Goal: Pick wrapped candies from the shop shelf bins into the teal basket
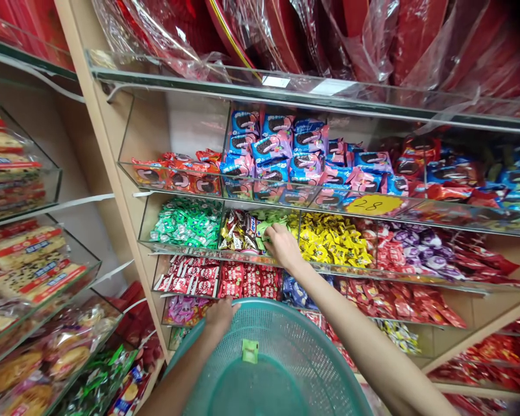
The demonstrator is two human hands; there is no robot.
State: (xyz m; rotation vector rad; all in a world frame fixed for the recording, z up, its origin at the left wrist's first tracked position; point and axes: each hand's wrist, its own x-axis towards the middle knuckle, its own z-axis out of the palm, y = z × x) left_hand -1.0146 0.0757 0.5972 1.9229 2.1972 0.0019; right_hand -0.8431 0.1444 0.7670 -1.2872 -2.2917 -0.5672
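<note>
A green plastic basket (316, 341) with mesh sides is in front of me below the shelves. My left hand (221, 316) is closed over its far left rim. One light-green candy packet (250, 351) lies inside, near the far side of its floor. My right hand (282, 245) is in a shelf bin, its fingers curled onto light-green candy packets (272, 218); its fingertips are partly hidden among them. Left of these, in the same bin, are brown and gold wrapped candies (238, 230). Yellow-wrapped candies (335, 238) fill the compartment to the right.
Green-wrapped candies (186, 222) lie in the left compartment. Above, a clear front panel bears a yellow price tag (375, 204) marked 28, below blue cookie packs (273, 147). Red packets (251, 281) fill the shelf below. Bagged pastries (34, 260) stand on the left shelves.
</note>
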